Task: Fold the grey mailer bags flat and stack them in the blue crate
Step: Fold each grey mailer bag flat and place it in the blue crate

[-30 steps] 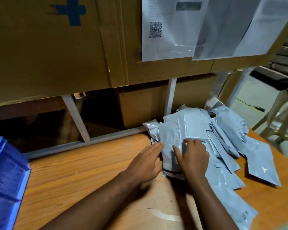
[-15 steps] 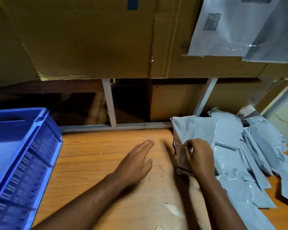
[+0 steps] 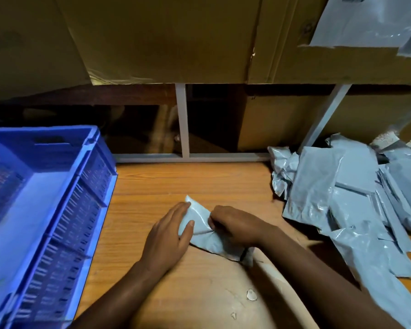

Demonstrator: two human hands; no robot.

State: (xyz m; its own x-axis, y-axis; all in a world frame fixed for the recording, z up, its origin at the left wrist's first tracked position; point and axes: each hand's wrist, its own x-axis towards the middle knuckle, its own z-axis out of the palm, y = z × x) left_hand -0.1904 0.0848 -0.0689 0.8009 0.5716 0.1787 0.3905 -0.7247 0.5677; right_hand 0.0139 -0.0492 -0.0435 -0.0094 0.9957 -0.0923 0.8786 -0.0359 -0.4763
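One grey mailer bag [image 3: 201, 230] lies crumpled on the wooden table [image 3: 199, 184] between my two hands. My right hand [image 3: 235, 225] pinches its right edge with curled fingers. My left hand [image 3: 169, 233] rests on the bag's left end, fingers straight and thumb laid across it. A loose pile of grey mailer bags [image 3: 347, 198] sits at the table's right side, apart from my hands. The blue crate [image 3: 45, 210] stands at the left; the part of its floor I see is bare.
Large cardboard boxes [image 3: 176, 39] overhang the back of the table on a white metal frame [image 3: 183, 119]. Grey plastic sheets [image 3: 365, 20] hang at the top right. Small paper scraps [image 3: 251, 294] lie on the table near me.
My right hand has pulled one bag off the pile to the table's middle. My left hand has come down onto it. The view has swung left, showing more of the crate.
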